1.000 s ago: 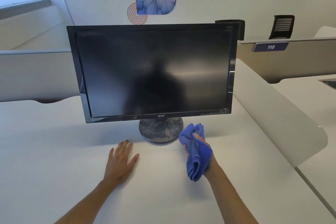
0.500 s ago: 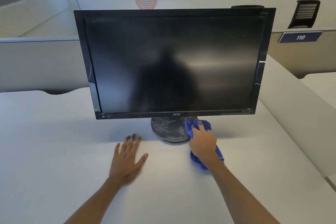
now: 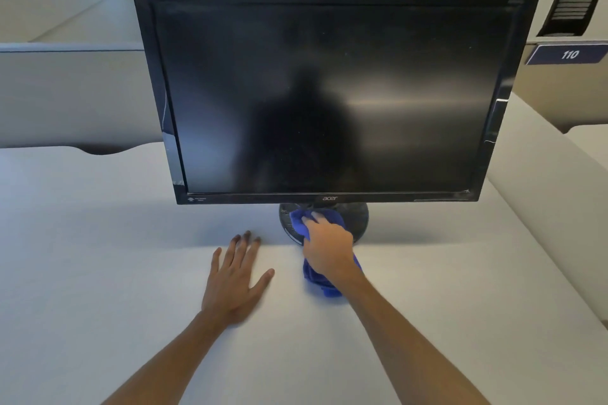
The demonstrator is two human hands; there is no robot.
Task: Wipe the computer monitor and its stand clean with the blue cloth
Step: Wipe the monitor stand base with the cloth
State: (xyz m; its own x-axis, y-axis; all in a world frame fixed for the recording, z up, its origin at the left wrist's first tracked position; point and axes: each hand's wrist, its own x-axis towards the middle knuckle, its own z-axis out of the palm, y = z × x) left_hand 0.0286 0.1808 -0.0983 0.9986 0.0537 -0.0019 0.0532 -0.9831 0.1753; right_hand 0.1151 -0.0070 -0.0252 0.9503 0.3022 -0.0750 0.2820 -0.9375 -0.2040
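Observation:
A black monitor point(image 3: 329, 95) with a dark screen stands on the white desk point(image 3: 98, 256), facing me. Its round dark stand base point(image 3: 360, 219) shows below the bottom bezel. My right hand point(image 3: 327, 248) grips the blue cloth point(image 3: 297, 222) and presses it onto the left and middle of the base. Part of the cloth trails out under my wrist onto the desk. My left hand point(image 3: 235, 283) rests flat on the desk, fingers spread, just left of the base.
Low grey partitions point(image 3: 65, 92) run behind the desk and along its right side. A blue label reading 110 point(image 3: 567, 54) and a black holder point(image 3: 570, 11) sit at the back right. The wall behind carries a flower print.
My right hand has brought the cloth from the desk in front onto the stand base and slid it leftward across it. The camera has moved closer. My left hand stays flat.

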